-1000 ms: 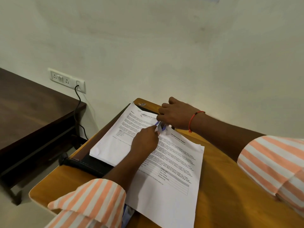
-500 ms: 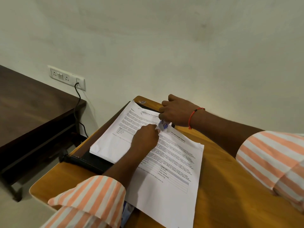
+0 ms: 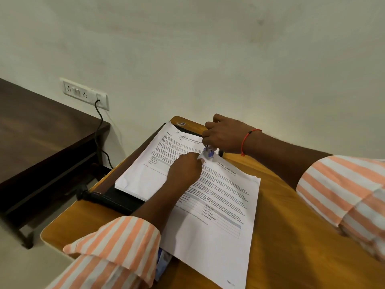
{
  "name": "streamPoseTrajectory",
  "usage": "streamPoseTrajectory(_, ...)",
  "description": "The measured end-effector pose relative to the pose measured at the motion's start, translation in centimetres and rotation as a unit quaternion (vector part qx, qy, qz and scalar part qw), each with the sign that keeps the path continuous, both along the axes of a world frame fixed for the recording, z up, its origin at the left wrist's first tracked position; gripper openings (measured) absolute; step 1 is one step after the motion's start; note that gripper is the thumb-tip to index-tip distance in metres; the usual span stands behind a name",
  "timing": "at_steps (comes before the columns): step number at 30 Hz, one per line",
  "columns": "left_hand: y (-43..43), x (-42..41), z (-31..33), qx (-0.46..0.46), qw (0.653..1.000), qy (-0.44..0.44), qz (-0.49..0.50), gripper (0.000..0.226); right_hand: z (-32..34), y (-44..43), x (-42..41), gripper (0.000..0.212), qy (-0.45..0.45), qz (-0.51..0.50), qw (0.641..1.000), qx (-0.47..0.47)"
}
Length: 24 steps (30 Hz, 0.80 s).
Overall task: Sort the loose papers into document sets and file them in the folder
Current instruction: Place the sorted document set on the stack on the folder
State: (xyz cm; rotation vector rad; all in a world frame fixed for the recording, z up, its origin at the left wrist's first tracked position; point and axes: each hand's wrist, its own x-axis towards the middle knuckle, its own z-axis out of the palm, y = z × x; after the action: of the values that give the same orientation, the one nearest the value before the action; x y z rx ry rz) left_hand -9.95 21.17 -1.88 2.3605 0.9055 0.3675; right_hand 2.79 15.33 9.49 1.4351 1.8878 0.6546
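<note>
Orange-brown wooden desk [image 3: 291,236], smooth top, rounded corners, pushed against a plain pale wall [image 3: 208,49]. Dark brown table [image 3: 41,130] to the left, lower, matte grain. White socket panel [image 3: 84,93] on the wall with a black cable [image 3: 99,130] plugged in, hanging down behind the dark table.

Left hand [image 3: 183,170] reaches in over the papers, knuckles up, fingers curled, thumb and fingertip pinching the top corner of the Sample Health Report sheets [image 3: 218,226]. Right hand [image 3: 225,134] comes from the right at the desk's far edge, fingers curled down round a small blue object [image 3: 208,152] that pokes out beneath them, right at the same corner; what it is I cannot tell. Red thread bracelet [image 3: 246,140] on the right wrist. Both sleeves orange and white striped, rolled back.

Health report sheets lie flat mid-desk, white, printed text and a table, edges slightly fanned. Second white printed stack [image 3: 145,174] sits beside it to the left on a black folder [image 3: 112,200], which lies along the desk's left edge, overlapped by the health report sheets
</note>
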Motion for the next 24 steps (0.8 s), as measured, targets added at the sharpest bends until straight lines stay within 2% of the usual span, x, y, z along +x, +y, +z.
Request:
streamPoseTrajectory(5,0.0,-0.1,0.0,0.012,1.0,0.007,-0.005,0.041,0.0,-0.1,0.3,0.032,0.003,0.02,1.0,0.007)
streamPoseTrajectory(17,-0.1,0.0,0.0,0.01,1.0,0.009,-0.013,0.043,0.2,0.3,0.2,0.034,0.017,-0.021,0.999,-0.024)
streamPoseTrajectory(24,0.2,0.2,-0.3,0.025,0.999,0.024,-0.019,0.041,0.1,-0.3,1.1,0.034,0.018,0.023,1.0,-0.007)
